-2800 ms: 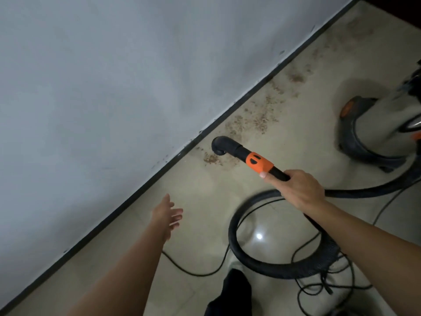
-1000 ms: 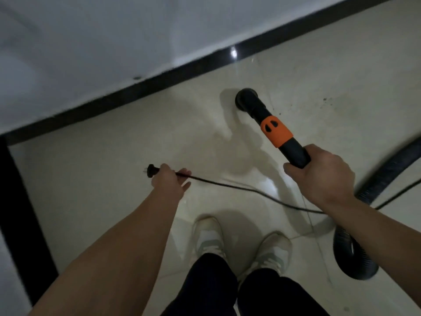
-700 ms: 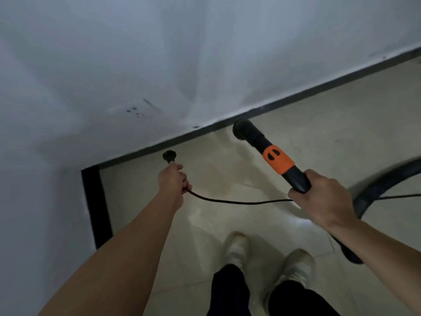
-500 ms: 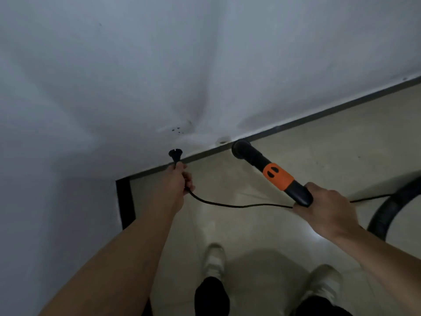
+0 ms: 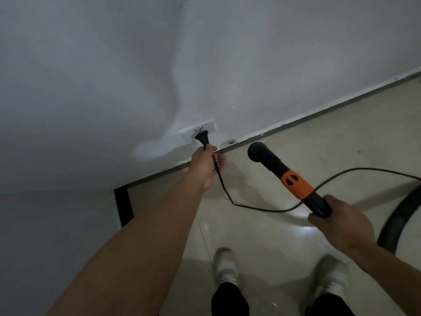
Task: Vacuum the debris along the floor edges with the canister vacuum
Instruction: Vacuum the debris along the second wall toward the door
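My left hand (image 5: 206, 166) grips the black power cord just behind its plug (image 5: 202, 136). The plug's prongs sit right at the white wall socket (image 5: 206, 127), low on the wall. The cord (image 5: 257, 207) trails from that hand across the floor to the right. My right hand (image 5: 341, 221) holds the black vacuum wand (image 5: 272, 161) below its orange collar (image 5: 295, 184). The wand's round open end points toward the baseboard. A curve of ribbed black hose (image 5: 396, 221) shows at the right edge. The canister is out of view.
White walls meet in a corner at the left, edged by a dark baseboard (image 5: 124, 205). The floor is glossy beige tile (image 5: 262, 236). My two white shoes (image 5: 225, 265) stand at the bottom of the view, close to the wall.
I turned from the debris and the canister toward the corner. My left hand picked up the cord's plug and raised it to the wall socket. My right hand kept hold of the wand.
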{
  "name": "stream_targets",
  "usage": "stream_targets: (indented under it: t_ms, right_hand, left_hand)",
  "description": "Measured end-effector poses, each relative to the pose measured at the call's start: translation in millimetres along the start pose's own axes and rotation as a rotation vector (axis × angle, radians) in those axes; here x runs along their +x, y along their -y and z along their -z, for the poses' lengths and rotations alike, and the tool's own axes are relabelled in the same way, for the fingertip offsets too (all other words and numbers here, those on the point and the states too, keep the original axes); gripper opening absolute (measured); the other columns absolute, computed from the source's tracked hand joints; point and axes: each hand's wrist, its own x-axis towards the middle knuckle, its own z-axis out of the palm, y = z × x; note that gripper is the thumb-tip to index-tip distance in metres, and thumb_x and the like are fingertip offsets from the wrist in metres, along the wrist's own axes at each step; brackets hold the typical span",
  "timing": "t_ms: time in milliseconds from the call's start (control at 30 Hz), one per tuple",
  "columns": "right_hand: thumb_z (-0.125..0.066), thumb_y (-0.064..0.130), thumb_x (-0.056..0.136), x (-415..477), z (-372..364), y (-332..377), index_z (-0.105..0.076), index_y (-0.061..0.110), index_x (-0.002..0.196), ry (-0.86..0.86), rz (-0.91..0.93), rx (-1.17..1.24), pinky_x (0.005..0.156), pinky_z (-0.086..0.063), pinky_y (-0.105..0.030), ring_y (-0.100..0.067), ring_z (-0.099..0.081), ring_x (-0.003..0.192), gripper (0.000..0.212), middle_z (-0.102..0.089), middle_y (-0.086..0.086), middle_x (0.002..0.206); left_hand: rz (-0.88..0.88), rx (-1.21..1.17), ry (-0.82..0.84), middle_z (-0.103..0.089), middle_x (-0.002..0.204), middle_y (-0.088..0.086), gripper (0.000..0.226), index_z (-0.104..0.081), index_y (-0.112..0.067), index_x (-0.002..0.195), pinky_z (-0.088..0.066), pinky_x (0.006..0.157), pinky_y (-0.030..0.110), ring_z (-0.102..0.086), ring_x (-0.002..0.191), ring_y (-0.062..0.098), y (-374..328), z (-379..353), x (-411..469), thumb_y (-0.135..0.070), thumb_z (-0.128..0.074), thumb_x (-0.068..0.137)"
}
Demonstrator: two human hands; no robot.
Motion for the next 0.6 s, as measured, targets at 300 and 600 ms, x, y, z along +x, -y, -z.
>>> stream_targets:
  t_ms: [300, 600]
  right_hand:
    - [-0.075, 0.029, 0.08, -6.1, -6.0, 6.2, -0.05, 0.027, 0.077, -0.006, -0.023, 0.006, 0.05, -0.038, -0.027, -0.015, -0.056, 0.054, 0.025, -0.058, 0.003, 0.061]
    - [-0.075, 0.027, 0.082, -6.6, -5.6, 8.1, -0.053, 0.026, 0.081, 0.012, -0.023, 0.004, 0.052, -0.038, -0.027, -0.016, -0.056, 0.057, 0.021, -0.059, 0.001, 0.063]
  left_hand:
    - [-0.083, -0.067, -0.105, -0.06, 0.068, 0.014, 0.025, -0.047, -0.008, 0.083, -0.051, 0.062, 0.03, -0.054, 0.059, 0.021, 3.1, -3.5, 6.7, -0.016, -0.037, 0.105]
    - [-0.139, 0.044, -0.169, -0.05, 0.054, 0.006, 0.026, -0.053, -0.005, 0.084, -0.041, 0.049, 0.026, -0.044, 0.048, 0.017, -1.9, -6.0, 10.8, -0.017, -0.04, 0.103]
